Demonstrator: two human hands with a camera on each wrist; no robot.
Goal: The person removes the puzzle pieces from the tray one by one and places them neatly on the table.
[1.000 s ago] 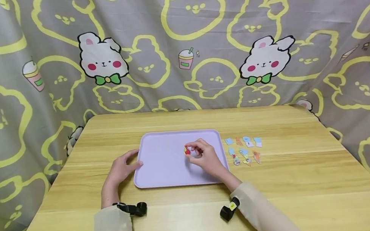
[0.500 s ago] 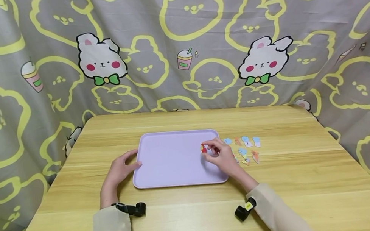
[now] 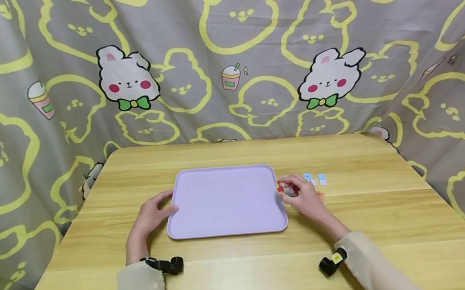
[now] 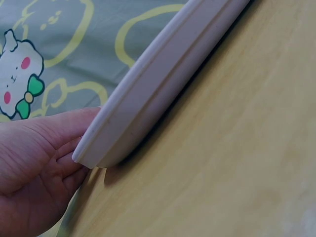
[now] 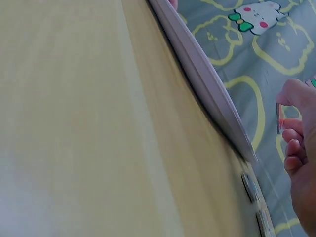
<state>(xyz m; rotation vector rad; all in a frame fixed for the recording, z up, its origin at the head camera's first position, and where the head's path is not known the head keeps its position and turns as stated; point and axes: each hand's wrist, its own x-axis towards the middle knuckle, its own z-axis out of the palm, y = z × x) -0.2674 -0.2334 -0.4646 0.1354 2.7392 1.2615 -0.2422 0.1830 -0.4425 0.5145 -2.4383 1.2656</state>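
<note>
In the head view a shallow lilac tray (image 3: 224,203) lies flat on the table. My left hand (image 3: 152,216) holds its left edge; the left wrist view shows the thumb at the rim and curled fingers on the outer side of the tray (image 4: 143,94). Between thumb and forefinger, my right hand (image 3: 305,200) pinches a small, mostly red puzzle piece (image 3: 280,186) at the tray's right rim. Seen edge-on in the right wrist view, that puzzle piece (image 5: 279,118) is thin and held upright. Several other puzzle pieces (image 3: 321,179) lie right of the tray, partly hidden by the right hand.
Light wood table (image 3: 238,273) surrounds the tray. A grey curtain (image 3: 188,21) with yellow outlines and white rabbit prints hangs behind it and at both sides. Two puzzle pieces (image 5: 250,187) show at the table's edge in the right wrist view, slightly blurred.
My right hand has moved right with the red puzzle piece, from over the tray to its right rim, now covering some loose pieces. The left hand and tray have stayed put.
</note>
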